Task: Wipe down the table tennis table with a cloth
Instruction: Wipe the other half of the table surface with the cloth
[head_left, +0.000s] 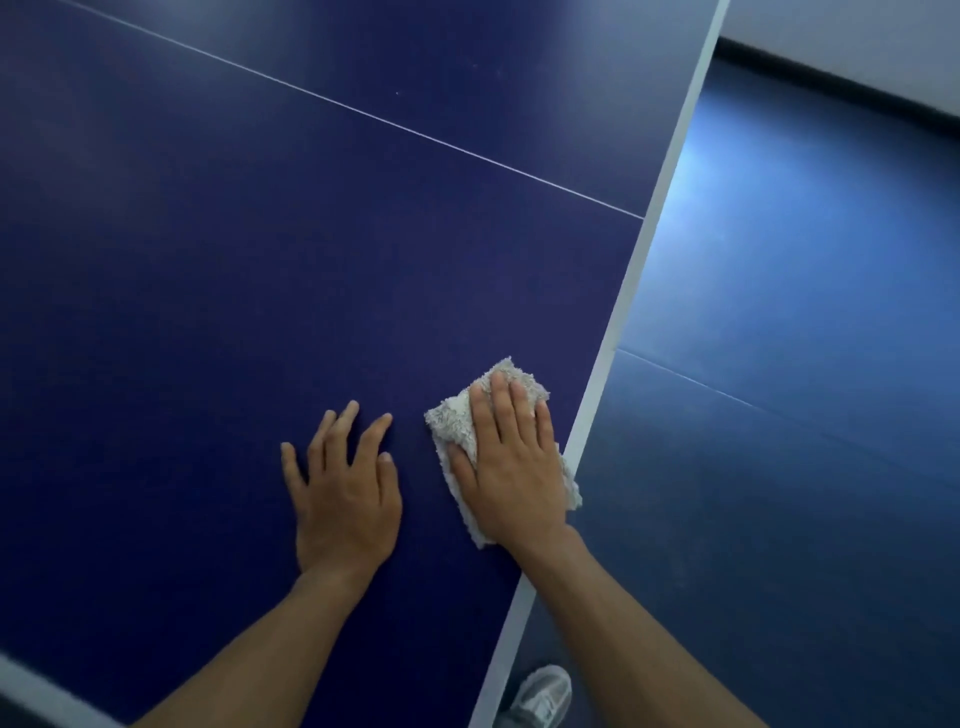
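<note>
The right hand (511, 467) hides the middle of the cloth (457, 421), near the white side edge of the table (260, 260). The table runs past the picture on three sides. Beside that edge, a grey shoe (540, 696) is cut off below.

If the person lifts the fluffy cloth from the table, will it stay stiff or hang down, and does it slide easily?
Probably floppy: the cloth lies crumpled under the right hand. Its fluffy pile suggests it is light. It likely slides readily on the smooth table.
</note>
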